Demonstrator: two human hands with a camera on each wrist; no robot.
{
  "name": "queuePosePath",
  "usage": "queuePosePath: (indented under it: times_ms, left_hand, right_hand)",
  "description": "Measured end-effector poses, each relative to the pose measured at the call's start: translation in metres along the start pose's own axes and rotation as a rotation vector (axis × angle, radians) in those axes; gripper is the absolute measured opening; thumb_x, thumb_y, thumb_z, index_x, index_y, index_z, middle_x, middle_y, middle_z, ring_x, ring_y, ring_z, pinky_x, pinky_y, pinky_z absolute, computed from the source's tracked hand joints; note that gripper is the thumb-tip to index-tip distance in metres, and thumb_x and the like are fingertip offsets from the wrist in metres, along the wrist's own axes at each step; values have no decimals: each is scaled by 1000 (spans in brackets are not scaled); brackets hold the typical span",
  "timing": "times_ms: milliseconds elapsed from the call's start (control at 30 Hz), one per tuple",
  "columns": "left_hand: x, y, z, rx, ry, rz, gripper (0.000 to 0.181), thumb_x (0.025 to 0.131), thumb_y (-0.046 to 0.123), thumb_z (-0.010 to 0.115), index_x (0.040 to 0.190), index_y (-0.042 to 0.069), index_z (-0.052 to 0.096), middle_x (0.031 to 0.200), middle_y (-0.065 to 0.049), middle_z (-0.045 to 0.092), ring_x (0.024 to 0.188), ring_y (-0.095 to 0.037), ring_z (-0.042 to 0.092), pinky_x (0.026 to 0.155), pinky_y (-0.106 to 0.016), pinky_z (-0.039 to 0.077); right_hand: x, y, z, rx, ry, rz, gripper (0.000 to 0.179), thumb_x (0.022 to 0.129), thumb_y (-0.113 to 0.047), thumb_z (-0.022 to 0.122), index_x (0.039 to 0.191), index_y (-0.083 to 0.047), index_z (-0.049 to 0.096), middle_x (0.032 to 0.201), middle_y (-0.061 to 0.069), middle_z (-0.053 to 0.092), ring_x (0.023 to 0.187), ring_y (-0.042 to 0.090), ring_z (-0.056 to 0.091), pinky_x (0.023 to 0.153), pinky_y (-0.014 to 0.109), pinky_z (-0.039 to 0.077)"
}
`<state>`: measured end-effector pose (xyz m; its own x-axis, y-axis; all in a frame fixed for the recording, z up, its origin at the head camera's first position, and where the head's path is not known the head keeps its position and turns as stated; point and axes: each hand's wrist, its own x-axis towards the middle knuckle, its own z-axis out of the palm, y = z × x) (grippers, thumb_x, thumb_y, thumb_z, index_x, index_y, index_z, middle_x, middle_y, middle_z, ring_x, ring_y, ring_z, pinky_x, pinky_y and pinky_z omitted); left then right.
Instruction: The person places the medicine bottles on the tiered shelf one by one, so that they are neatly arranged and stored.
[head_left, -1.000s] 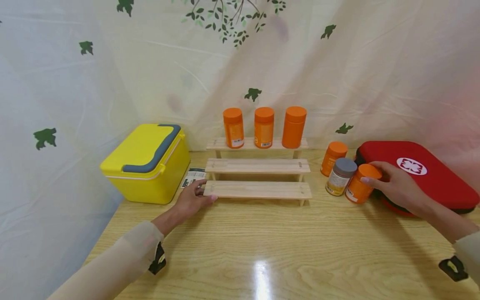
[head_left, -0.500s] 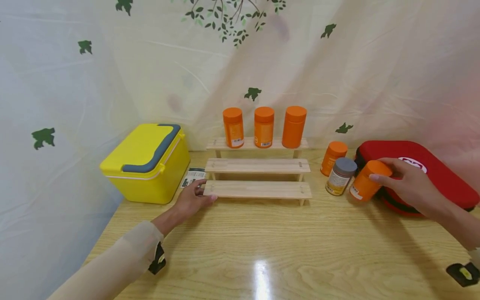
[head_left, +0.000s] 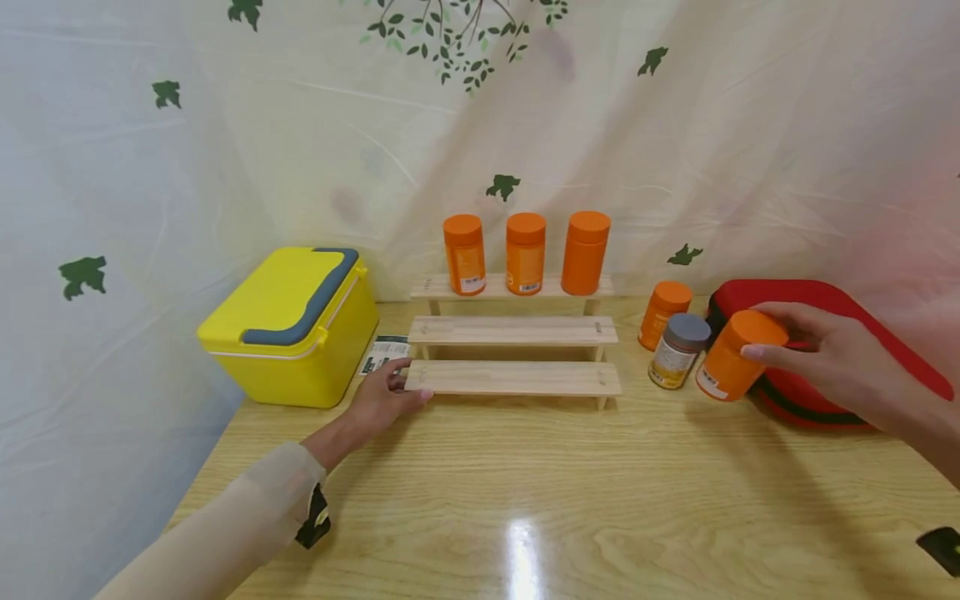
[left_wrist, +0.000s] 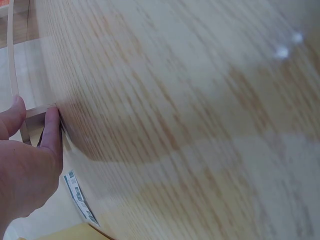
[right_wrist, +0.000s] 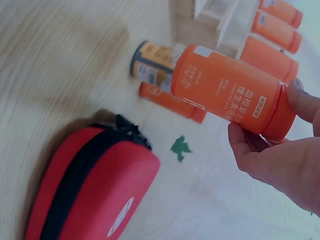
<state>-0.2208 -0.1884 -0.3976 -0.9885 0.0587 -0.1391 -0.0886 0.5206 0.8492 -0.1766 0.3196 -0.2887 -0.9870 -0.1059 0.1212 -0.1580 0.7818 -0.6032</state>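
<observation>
My right hand (head_left: 832,350) grips an orange bottle (right_wrist: 225,87) by its cap, thumb on one side and fingers on the other. The bottle is tilted, close over the table beside the red case. My left hand (head_left: 381,400) pinches the left end of the lowest step of a three-step wooden rack (head_left: 517,379), as the left wrist view (left_wrist: 35,165) also shows. On the top step stand three orange bottles (head_left: 465,257) in a row. A grey-capped bottle (head_left: 677,354) and another orange bottle (head_left: 663,317) stand upright on the table right of the rack.
The red case (head_left: 795,292) with a white emblem lies at the right, partly behind my right hand. A yellow box (head_left: 292,325) with a blue-grey handle stands at the left. Between it and the rack lies a printed card (head_left: 384,352). A patterned cloth (head_left: 330,150) hangs behind the table.
My right hand has lifted the orange bottle off the table and tilted it, moving slightly right, away from the grey-capped bottle. My left hand stays on the rack.
</observation>
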Motion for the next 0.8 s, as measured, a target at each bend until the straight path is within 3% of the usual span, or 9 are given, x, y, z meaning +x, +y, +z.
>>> queuePosePath:
  times_ms: [133,267,333,567,800]
  left_hand:
    - [0,0,0,5,5,-10,71,88,23,71,147,8,34,133,-22,55,112,-29,59,97,-44,46]
    - [-1,1,-1,6,1,-9,71,88,24,71,147,8,34,133,-23,54,113,-29,58,97,-44,46]
    - [-2,1,-1,8,2,-4,71,88,23,70,147,7,34,133,-23,55,113,-29,58,97,-44,46]
    - [-2,1,-1,17,7,-18,71,88,24,71,147,8,34,134,-22,54,113,-29,58,98,-44,46]
    - [-2,1,0,14,9,-3,70,89,22,70,147,8,34,134,-23,54,113,-29,58,97,-45,46]
  right_hand:
    - [-1,-11,1,7,-18,-40,60,92,-29,67,140,-3,43,129,22,50,103,39,53,66,11,46]
    - [1,-23,1,13,-1,-68,56,88,-31,71,137,-11,49,126,13,55,95,14,61,68,14,50]
    - [2,-30,1,13,7,-92,55,86,-32,73,134,-14,53,124,10,58,91,8,62,69,13,50]
    - [12,-56,5,4,-51,-120,58,86,-38,72,137,-19,52,123,8,60,101,29,62,71,15,49]
    - [23,-81,15,104,-132,-150,62,87,-33,71,141,-15,47,127,10,58,108,30,59,77,15,49]
